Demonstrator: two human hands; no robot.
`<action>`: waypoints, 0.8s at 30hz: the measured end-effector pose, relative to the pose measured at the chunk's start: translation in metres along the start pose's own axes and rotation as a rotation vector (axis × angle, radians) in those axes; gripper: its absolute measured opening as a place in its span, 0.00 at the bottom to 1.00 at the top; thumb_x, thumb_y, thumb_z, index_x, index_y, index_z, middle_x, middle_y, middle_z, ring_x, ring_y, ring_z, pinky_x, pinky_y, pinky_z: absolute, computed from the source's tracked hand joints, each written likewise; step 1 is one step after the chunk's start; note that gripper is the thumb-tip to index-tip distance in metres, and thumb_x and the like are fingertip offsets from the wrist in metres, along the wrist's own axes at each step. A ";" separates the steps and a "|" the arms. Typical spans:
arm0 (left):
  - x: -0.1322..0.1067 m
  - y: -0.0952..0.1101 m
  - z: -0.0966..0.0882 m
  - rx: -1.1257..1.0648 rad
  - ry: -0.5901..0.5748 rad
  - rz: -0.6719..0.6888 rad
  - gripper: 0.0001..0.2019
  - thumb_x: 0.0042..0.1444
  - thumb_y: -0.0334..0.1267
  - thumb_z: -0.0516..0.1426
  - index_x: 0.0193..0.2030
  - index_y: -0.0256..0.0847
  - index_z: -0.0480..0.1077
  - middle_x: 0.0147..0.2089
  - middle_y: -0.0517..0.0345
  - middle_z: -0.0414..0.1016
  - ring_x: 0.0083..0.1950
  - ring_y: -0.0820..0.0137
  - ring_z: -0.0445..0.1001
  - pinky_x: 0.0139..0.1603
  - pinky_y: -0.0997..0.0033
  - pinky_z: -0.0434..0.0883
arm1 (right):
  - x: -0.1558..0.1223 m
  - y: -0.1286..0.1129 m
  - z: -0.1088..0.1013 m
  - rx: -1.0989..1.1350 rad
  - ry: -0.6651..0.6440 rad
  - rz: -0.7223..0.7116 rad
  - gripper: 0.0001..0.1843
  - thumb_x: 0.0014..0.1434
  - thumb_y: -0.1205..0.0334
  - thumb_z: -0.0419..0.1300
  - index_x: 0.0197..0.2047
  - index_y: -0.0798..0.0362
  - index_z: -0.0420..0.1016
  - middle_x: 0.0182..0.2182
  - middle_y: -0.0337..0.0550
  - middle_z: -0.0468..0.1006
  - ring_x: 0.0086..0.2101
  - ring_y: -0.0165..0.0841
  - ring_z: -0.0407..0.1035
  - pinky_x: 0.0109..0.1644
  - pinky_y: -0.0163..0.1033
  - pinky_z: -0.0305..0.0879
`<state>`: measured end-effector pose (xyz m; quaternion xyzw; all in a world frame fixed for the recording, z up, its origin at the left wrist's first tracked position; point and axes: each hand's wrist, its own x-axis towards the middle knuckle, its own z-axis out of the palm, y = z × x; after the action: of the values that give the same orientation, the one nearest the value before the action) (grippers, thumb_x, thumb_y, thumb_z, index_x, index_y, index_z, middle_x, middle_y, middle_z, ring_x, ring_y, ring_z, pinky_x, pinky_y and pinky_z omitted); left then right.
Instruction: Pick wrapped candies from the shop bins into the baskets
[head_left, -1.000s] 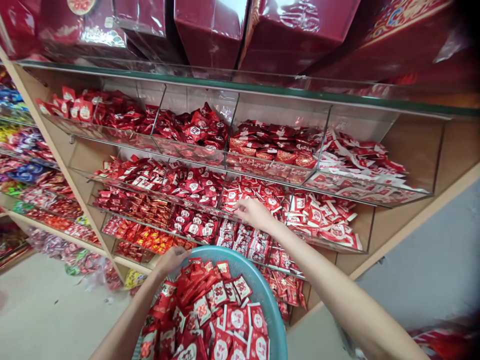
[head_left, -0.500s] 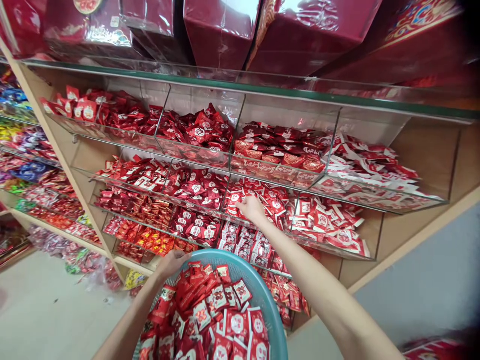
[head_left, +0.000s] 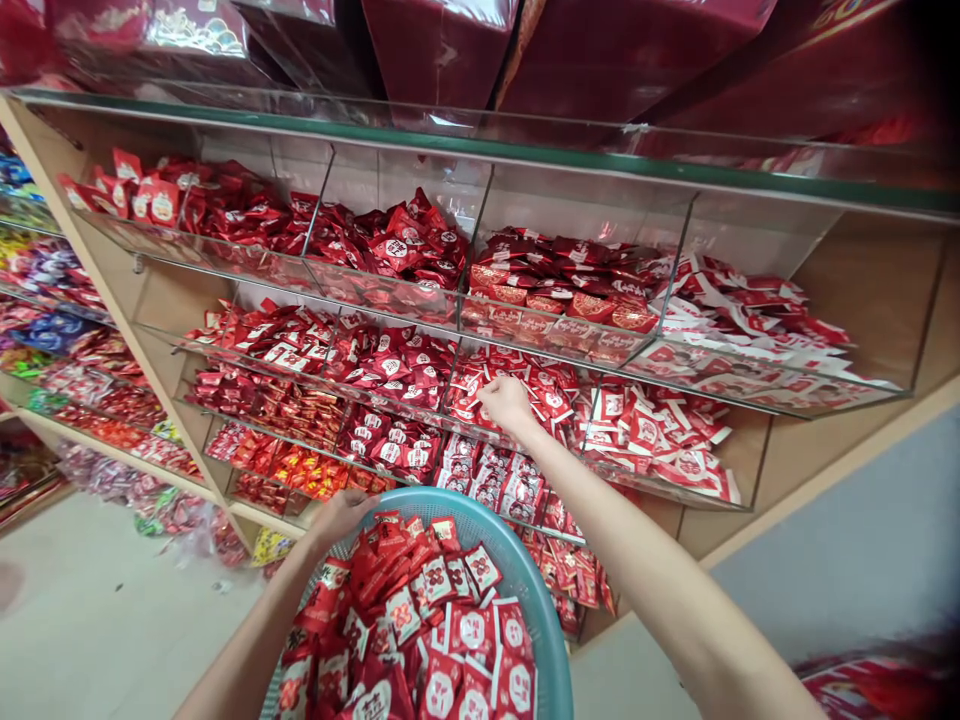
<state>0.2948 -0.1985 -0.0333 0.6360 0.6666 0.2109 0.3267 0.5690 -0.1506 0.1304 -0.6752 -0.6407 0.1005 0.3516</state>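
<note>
My left hand [head_left: 346,514] is closed over the far left rim of a round teal plastic basket [head_left: 553,610] with perforated sides. Inside the basket lies a heap of small red-and-white wrapped candy packets [head_left: 471,632]. My right hand [head_left: 507,402] reaches into a clear compartment on the second tier of the shelf, among red packets with white printing [head_left: 551,395]. Its fingers are curled and pinched together at the left of that pile. Whatever is between the fingertips is hidden.
Glass dividers and a green-edged glass shelf [head_left: 480,150] stand above my right arm. Upper compartments hold dark red packets [head_left: 397,245]. Large maroon boxes [head_left: 442,60] sit on top. More candy bins [head_left: 82,375] are on the left, and a grey wall [head_left: 840,540] is on the right.
The view has shifted slightly, with the shelf and basket a little higher in it. My right hand stays at the same compartment, its fingers more curled. My left hand keeps the basket rim.
</note>
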 end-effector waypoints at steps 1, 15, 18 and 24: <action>0.000 0.000 0.000 0.008 0.005 0.014 0.23 0.47 0.58 0.50 0.21 0.39 0.67 0.18 0.64 0.62 0.23 0.73 0.61 0.25 0.76 0.54 | -0.003 0.000 -0.006 0.014 0.016 -0.026 0.10 0.49 0.65 0.54 0.19 0.54 0.70 0.17 0.38 0.72 0.22 0.28 0.66 0.28 0.32 0.57; 0.006 0.009 0.008 0.010 -0.038 0.060 0.24 0.45 0.61 0.51 0.24 0.39 0.72 0.20 0.62 0.68 0.24 0.72 0.64 0.24 0.76 0.57 | -0.100 0.019 -0.078 0.626 -0.267 -0.223 0.09 0.53 0.57 0.59 0.30 0.54 0.69 0.27 0.37 0.70 0.28 0.26 0.62 0.34 0.35 0.60; 0.007 0.012 0.011 0.004 -0.052 0.067 0.24 0.45 0.61 0.51 0.24 0.39 0.70 0.20 0.63 0.67 0.24 0.72 0.63 0.24 0.76 0.56 | -0.119 0.032 -0.065 0.683 -0.508 -0.168 0.10 0.55 0.55 0.59 0.31 0.54 0.68 0.31 0.39 0.71 0.33 0.27 0.64 0.39 0.36 0.62; 0.005 0.018 0.014 0.057 -0.060 0.083 0.24 0.46 0.61 0.50 0.21 0.39 0.67 0.18 0.64 0.63 0.22 0.74 0.60 0.23 0.76 0.54 | -0.149 0.047 -0.033 0.733 -1.041 0.044 0.14 0.55 0.52 0.59 0.35 0.55 0.67 0.27 0.33 0.66 0.26 0.22 0.60 0.29 0.30 0.64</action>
<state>0.3176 -0.1935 -0.0320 0.6782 0.6352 0.1860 0.3192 0.6024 -0.2983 0.0796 -0.3866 -0.6377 0.6355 0.2001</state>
